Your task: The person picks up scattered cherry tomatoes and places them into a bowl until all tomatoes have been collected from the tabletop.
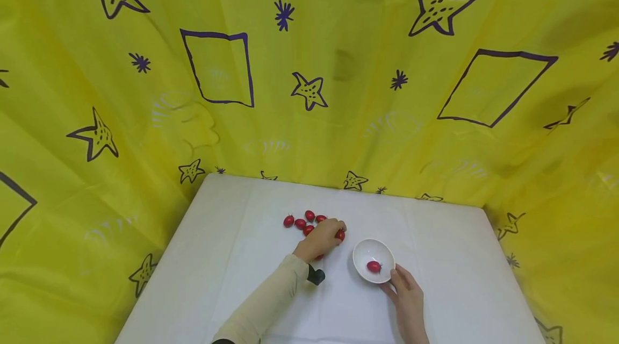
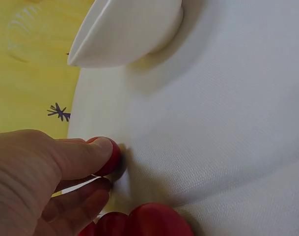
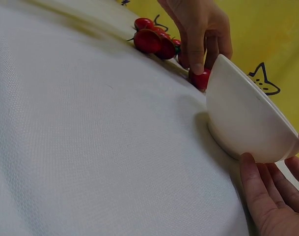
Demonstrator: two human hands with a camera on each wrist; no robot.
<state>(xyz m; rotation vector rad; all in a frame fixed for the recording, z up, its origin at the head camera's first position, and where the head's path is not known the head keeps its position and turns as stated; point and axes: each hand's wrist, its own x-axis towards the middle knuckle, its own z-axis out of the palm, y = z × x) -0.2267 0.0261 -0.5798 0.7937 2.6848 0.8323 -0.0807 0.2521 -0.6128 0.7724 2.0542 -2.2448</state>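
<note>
My left hand (image 1: 323,237) pinches a cherry tomato (image 2: 110,156) between thumb and fingers, low over the white table. Behind and under that hand sits a group of several red cherry tomatoes (image 1: 300,223), some with green stems and partly hidden by the hand in the head view. To the right, my right hand (image 1: 407,293) grips a white bowl (image 3: 247,113) by its near right side, thumb at the rim and fingers beneath. The bowl is tilted, and one cherry tomato (image 1: 374,266) lies inside it.
A white cloth (image 1: 450,269) covers the table. Yellow curtains (image 1: 338,134) with dark star and square drawings hang behind it and along both sides. A black wrist strap piece (image 1: 316,276) sticks out from the left sleeve (image 1: 271,301).
</note>
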